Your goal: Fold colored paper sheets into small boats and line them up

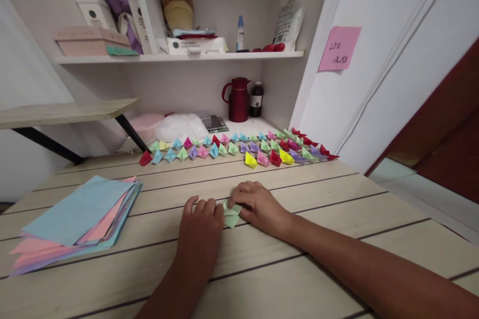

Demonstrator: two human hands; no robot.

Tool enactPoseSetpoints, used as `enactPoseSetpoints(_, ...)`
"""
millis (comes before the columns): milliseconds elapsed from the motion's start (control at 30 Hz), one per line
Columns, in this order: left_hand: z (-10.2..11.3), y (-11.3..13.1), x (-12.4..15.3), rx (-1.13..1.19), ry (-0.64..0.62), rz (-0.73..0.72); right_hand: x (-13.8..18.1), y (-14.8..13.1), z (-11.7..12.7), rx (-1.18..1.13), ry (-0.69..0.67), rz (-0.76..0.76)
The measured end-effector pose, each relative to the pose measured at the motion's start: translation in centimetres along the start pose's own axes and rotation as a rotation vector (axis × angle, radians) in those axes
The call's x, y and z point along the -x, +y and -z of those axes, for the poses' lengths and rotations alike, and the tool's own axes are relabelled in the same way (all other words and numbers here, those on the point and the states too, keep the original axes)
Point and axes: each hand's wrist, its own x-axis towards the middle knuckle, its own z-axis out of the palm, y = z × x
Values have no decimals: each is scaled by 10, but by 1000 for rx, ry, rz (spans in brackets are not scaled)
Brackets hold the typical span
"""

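A small folded piece of light green paper (231, 219) lies low over the wooden tabletop, between my two hands. My left hand (202, 227) is closed at its left edge, fingers curled, with the thumb side hidden from view. From the right, my right hand (258, 204) pinches the paper's upper right part between thumb and fingers. The paper shows several creases and a pointed lower end. Parts of it are covered by my fingers.
Rows of small folded paper boats (213, 150) in many colours stand along the table's back. At left lies a stack of coloured paper sheets (78, 209). Behind, a dark red jug (238, 102) and a dark bottle (256, 99) stand under a white shelf (179, 57).
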Motion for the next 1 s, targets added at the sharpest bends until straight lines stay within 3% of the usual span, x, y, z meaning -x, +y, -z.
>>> enactPoseSetpoints(267, -1, 0, 2, 104, 54, -18, 1, -8, 1, 83, -36, 17)
enactPoseSetpoints(467, -5, -8, 6, 152, 28, -22, 3, -3, 5, -50, 10, -116)
enactPoseSetpoints(567, -6, -10, 10, 120, 21, -64, 4, 1, 5, -90, 13, -97)
enactPoseSetpoints(867, -17, -15, 15, 243, 36, -89, 4, 8, 15, -102, -108, 4)
enactPoseSetpoints(1000, -22, -16, 14, 365, 38, -60, 2, 9, 22, -147, -164, -36)
